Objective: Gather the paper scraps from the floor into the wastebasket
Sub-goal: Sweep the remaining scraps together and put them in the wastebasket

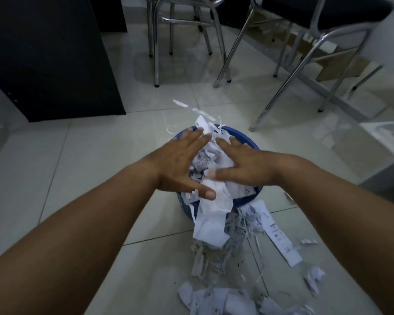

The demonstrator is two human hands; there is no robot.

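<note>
A round blue wastebasket (248, 196) stands on the tiled floor at centre, heaped with white paper scraps (212, 155). My left hand (180, 164) and my right hand (246, 167) lie flat over the heap with fingers spread, one on each side, pressing on the paper. Some strips stick up past the far rim. A sheet of paper (210, 223) hangs over the near rim. More scraps and shreds (225, 298) lie on the floor in front of the basket, with a long receipt (278, 237) and a crumpled ball (314, 277) to the right.
A black cabinet (52, 57) stands at the far left. Chrome legs of chairs (155, 42) and a stool (289, 83) stand behind the basket. Cardboard (337, 71) lies under the right chair. Bare tiles spread to the left.
</note>
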